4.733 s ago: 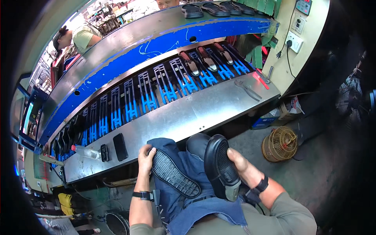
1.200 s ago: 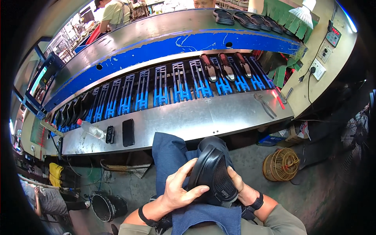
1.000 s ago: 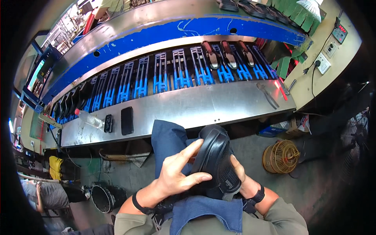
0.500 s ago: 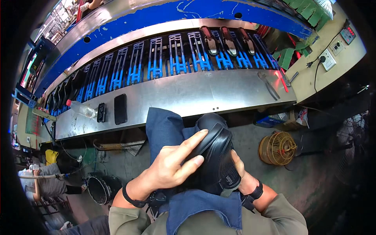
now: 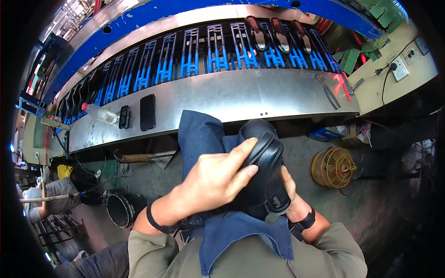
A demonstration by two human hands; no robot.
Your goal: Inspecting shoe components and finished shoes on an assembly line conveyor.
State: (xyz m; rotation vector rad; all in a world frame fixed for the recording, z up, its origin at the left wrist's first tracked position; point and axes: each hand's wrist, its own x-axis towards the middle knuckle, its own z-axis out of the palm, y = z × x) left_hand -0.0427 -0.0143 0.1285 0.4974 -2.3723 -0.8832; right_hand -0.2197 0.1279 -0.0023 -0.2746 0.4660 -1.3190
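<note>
A black shoe [image 5: 270, 164] with a perforated panel near one end rests over my lap, against the dark blue apron [image 5: 200, 132]. My left hand [image 5: 208, 178] is closed on its left side, with index finger and thumb pressing along the raised edge near the far end. My right hand [image 5: 290, 192] grips the shoe from the right, lower side; most of its fingers are hidden behind the shoe. Beyond the shoe, a dark rounded form [image 5: 257, 128] shows only in part.
A metal ledge [image 5: 232, 95] fronts a row of blue racks [image 5: 190, 55]; some at the right carry shoes [image 5: 280, 37]. On the ledge lie a phone [image 5: 148, 112], a bottle [image 5: 103, 114] and pliers [image 5: 328, 92]. A round wire-caged thing [image 5: 330, 167] and a black bucket [image 5: 121, 209] stand on the floor.
The view has shifted, so the bench sits higher and slightly to the right. Both hands keep hold of the shoe, and my left fingers still press on its edge.
</note>
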